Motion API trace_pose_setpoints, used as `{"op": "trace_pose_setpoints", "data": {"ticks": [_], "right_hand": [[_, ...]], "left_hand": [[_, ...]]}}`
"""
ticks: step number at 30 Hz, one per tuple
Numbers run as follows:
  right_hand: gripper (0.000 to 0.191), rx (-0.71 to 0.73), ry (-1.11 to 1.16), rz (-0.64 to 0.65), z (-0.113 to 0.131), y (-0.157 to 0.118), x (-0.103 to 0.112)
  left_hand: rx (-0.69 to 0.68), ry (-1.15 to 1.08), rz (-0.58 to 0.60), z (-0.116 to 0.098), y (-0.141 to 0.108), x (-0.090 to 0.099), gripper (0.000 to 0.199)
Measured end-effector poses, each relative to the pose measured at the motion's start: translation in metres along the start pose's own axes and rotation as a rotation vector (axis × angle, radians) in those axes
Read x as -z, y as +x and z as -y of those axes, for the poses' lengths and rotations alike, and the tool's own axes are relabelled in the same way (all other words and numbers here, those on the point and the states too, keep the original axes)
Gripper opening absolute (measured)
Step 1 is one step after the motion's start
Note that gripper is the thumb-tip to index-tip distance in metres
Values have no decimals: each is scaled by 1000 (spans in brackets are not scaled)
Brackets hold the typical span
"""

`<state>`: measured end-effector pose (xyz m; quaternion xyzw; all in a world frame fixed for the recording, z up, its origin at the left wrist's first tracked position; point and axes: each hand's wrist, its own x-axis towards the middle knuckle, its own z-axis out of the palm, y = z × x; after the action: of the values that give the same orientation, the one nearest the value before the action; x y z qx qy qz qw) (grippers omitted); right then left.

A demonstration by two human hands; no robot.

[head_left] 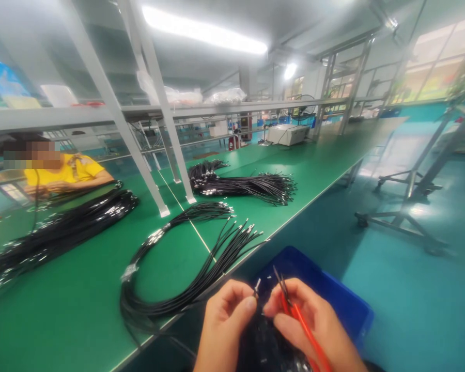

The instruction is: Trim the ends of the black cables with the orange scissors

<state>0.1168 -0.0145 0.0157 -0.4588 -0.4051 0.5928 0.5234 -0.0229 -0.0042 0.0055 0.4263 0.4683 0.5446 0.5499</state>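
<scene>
Left hand (pixel 230 312), by the edge of the table (pixel 81 310), pinches a silvery-tipped piece (pixel 258 285); right hand (pixel 308 315) grips a red-handled tool (pixel 305 330).

A factory workshop for cable work is spreading out here. A long green worktop (pixel 170 263) is running far down the room, and bundles of black cables (pixel 240 187) with bright tips are lying on it, one loop reaching its near edge. Over by the opposite edge, a person in a yellow shirt (pixel 81 168) is working. Grey metal shelving (pixel 256 106) is rising above the worktop, carrying plastic bags (pixel 227 96), while a strip light (pixel 205 31) is glaring overhead. Beyond the near edge, a wheeled metal frame (pixel 406 199) is standing on a glossy blue-green floor (pixel 418 305), and large windows (pixel 445 57) are letting in daylight.
</scene>
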Motion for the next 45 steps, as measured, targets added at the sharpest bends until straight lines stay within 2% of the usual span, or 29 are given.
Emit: {"op": "trace_pose_setpoints", "data": {"ticks": [3, 5, 6, 11, 17, 20, 24, 31, 34, 37, 40, 43, 45], "right_hand": [[31, -253, 80, 387, 2, 5, 17], [32, -341, 86, 525, 1, 7, 24], [31, -364, 81, 549, 1, 7, 26], [31, -432, 7, 449, 10, 2, 24], [29, -352, -107, 432, 23, 1, 19], [22, -351, -81, 444, 20, 3, 19], [23, -417, 11, 454, 13, 4, 18], [16, -410, -206, 474, 5, 11, 19], [24, -344, -170, 489, -9, 12, 29], [36, -300, -61, 554, -16, 10, 41], [51, -260, 46, 599, -11, 6, 47], [53, -152, 127, 470, -7, 3, 47], [50, -95, 137, 364, -8, 1, 44]], "left_hand": [[63, -63, 50, -6, 2, 2, 24], [107, -100, 71, -9, 2, 3, 24], [123, -121, 77, -10, 2, 3, 23], [174, -226, 137, -12, 2, 2, 20], [159, -227, 180, -8, 2, 4, 20], [130, -198, 181, -6, 3, 5, 21], [118, -199, 196, -5, 3, 5, 19], [125, -197, 192, -3, 3, 7, 20], [111, -133, 179, 1, 5, 10, 22], [25, 5, 176, 4, 6, 10, 21], [-221, 234, 104, 5, 3, 8, 10], [-503, 500, 49, 5, -2, 3, 8], [-631, 603, 26, 6, -5, 0, 10]]}}
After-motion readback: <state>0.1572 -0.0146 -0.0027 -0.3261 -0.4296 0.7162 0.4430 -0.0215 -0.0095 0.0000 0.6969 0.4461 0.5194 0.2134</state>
